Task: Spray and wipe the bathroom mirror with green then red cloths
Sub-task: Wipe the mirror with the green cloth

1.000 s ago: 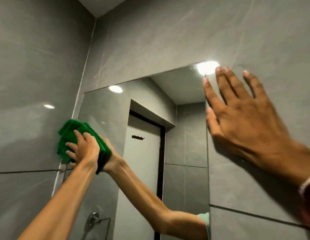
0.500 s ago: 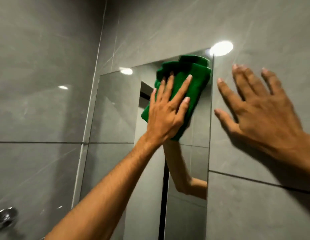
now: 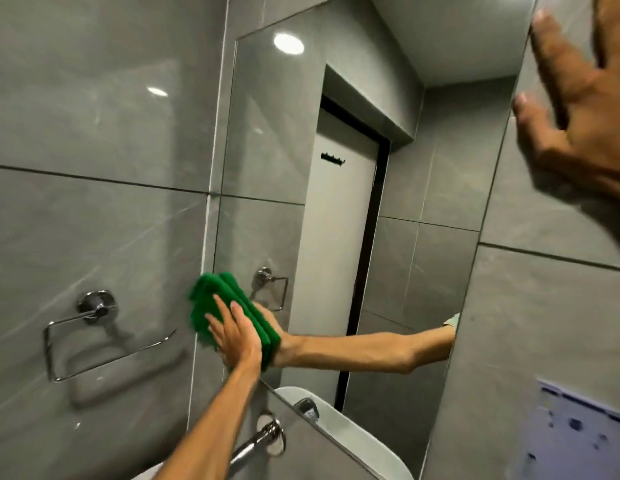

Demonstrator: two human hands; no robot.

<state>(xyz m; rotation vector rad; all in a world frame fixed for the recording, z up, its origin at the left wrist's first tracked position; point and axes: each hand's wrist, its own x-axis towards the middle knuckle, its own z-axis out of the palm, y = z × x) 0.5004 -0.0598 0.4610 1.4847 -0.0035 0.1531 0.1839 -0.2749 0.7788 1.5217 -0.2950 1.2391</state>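
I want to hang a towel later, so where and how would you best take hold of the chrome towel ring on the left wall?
Grip the towel ring by its long bottom bar, coming from the front and below. That bar stands clear of the grey tile, leaving room for fingers to wrap it, while the round mount at the top sits flush against the wall. One end looks open, so it may flex.

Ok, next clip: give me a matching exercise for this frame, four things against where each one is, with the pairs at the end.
Things:
1. green cloth
2. left hand
3. right hand
4. chrome towel ring

Places:
A. flat on the grey tile right of the mirror
B. mounted on the wall left of the mirror
C. pressed against the mirror's lower left area
D. spread over the cloth, pushing it on the glass

Pairs: 1-C, 2-D, 3-A, 4-B
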